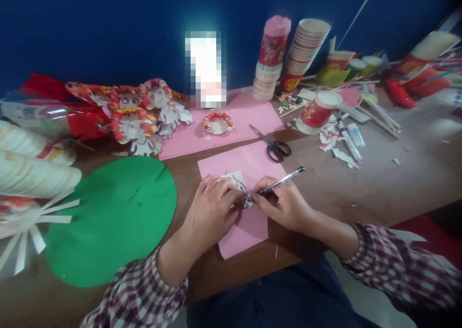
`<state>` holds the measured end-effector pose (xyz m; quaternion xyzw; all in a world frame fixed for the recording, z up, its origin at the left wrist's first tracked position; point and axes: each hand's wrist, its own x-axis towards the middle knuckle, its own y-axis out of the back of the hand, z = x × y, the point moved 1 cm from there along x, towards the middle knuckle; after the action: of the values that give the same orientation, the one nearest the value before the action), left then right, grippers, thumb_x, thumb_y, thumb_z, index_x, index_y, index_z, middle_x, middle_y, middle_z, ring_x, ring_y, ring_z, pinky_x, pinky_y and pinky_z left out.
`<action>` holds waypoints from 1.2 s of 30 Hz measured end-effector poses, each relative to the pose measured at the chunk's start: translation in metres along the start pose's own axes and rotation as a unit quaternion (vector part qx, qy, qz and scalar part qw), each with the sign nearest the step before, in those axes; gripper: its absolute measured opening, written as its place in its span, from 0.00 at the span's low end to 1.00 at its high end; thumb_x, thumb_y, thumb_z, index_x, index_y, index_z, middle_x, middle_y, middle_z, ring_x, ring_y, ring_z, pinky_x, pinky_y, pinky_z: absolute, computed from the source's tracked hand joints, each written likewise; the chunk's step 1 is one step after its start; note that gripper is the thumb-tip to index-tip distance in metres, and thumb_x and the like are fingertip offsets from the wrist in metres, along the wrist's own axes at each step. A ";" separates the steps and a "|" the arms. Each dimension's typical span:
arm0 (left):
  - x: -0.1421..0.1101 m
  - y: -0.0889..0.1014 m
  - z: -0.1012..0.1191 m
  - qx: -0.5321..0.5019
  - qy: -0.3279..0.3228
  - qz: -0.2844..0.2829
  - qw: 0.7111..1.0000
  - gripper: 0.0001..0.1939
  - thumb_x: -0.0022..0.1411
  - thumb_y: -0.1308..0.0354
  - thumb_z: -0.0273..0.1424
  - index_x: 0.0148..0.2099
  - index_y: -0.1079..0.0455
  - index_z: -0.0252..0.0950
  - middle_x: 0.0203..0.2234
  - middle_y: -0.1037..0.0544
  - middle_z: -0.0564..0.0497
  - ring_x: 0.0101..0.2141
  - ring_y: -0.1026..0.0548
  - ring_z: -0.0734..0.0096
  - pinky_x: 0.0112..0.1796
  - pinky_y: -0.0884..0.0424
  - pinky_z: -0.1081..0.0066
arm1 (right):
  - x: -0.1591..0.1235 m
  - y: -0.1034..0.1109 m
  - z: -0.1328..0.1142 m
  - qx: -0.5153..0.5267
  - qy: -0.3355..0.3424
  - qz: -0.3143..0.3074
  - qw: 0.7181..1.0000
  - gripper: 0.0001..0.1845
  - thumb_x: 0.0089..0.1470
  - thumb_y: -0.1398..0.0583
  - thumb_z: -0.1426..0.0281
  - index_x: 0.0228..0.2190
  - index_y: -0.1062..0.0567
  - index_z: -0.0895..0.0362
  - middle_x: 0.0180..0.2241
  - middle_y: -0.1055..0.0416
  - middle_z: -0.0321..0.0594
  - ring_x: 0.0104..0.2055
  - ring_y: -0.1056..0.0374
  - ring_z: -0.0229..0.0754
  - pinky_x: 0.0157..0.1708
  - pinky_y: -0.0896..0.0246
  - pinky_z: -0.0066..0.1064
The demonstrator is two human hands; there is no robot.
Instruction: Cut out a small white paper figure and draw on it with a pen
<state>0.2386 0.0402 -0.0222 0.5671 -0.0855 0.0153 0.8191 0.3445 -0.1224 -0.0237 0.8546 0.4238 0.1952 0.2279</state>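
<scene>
In my right hand (283, 203) is a pen (285, 180), gripped near its tip, which meets a small white paper piece (236, 178) with dark drawn lines. My left hand (216, 205) holds that piece down with bent fingers, covering part of it. Beneath both hands lies a pink paper sheet (249, 232) on the wooden table (310, 159). Black-handled scissors (276, 147) rest partly open just beyond this sheet. Farther back, a red and gold ring (217, 123) with a pale centre sits on more pink paper (180, 143).
A green disc (115, 222) lies at left, beside stacked white paper cups (39, 171). Decorated paper figures (135, 111) stand behind it. Cup stacks (305, 49) rise at the back; a red cup (315, 111), paper scraps (344, 157) and a glue tube (355, 135) lie right.
</scene>
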 end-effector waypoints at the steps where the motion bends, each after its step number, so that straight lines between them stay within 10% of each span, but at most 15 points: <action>1: 0.000 0.000 0.000 0.000 0.000 -0.001 1.000 0.11 0.56 0.43 0.26 0.43 0.31 0.39 0.40 0.27 0.49 0.46 0.32 0.59 0.53 0.41 0.51 | 0.000 -0.001 0.001 -0.001 0.002 -0.001 1.000 0.03 0.55 0.43 0.73 0.30 0.29 0.59 0.23 0.32 0.34 0.22 0.38 0.32 0.25 0.43 0.23; 36: 0.000 0.005 -0.001 -0.017 -0.003 -0.011 1.000 0.10 0.64 0.53 0.26 0.45 0.32 0.38 0.41 0.28 0.47 0.46 0.33 0.60 0.53 0.41 0.53 | 0.000 -0.003 0.003 -0.003 0.001 -0.030 1.000 0.06 0.57 0.43 0.70 0.34 0.28 0.59 0.28 0.29 0.37 0.28 0.33 0.35 0.28 0.40 0.25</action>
<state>0.2377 0.0425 -0.0177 0.5539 -0.0821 0.0034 0.8285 0.3442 -0.1220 -0.0276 0.8406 0.4489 0.1900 0.2360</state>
